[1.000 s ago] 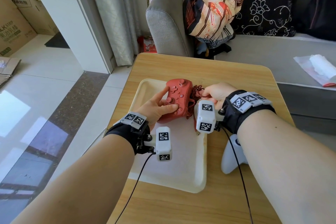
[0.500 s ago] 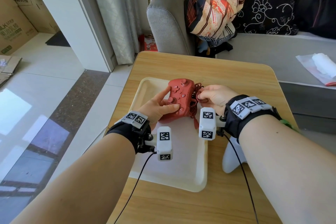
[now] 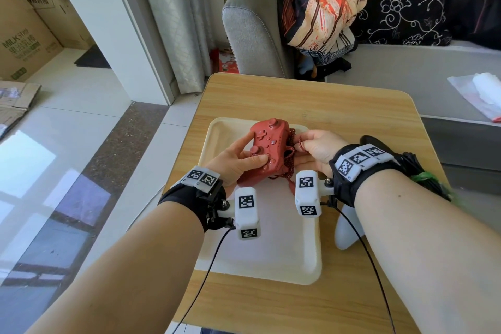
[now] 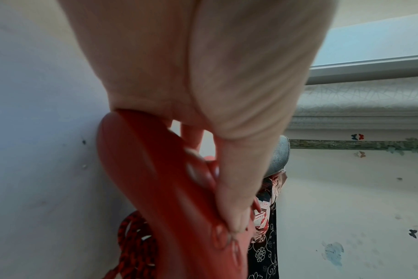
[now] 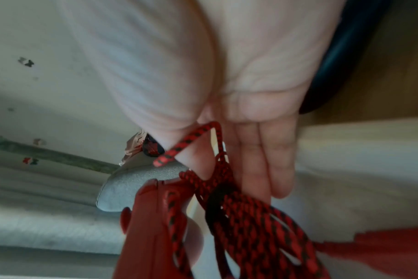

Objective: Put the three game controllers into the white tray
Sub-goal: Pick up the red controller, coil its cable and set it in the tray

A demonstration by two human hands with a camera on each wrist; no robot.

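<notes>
Red hard plastic, the red controller (image 3: 267, 149) over the white tray (image 3: 311, 257) looks light and rigid, best held by its body; left hand (image 3: 238, 161) grips it

Left wrist: thumb curled onto its face

Right wrist: right hand (image 5: 227, 94) pinches the limp braided cable (image 5: 193, 143), other fingers (image 5: 274, 160) straight

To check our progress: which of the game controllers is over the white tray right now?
The red controller, held over the tray. The white one and black one lie outside it.
</notes>
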